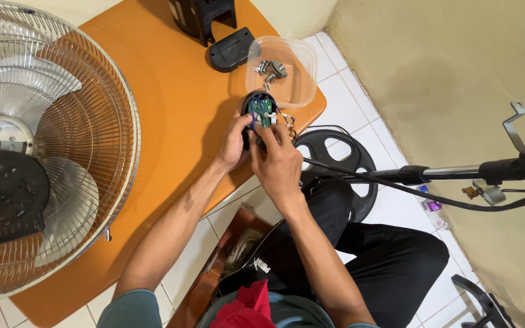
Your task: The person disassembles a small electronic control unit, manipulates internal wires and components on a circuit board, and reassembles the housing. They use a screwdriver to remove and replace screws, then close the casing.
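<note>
Orange tabletop (171,115) fills the upper left and serves as the landmark. At its left end lies a large wire-caged fan head (37,152). Past its right edge, a black round fan base (341,164) and pole (457,172) rest on white tiles. At the table's far right corner sits a clear plastic tub (284,70) of screws. Just below that tub, both forearms stretch forward and converge — the left hand (233,146) cups a small black switch housing (259,112) with a green circuit board, the right hand (281,161) pinches its near edge.
</note>
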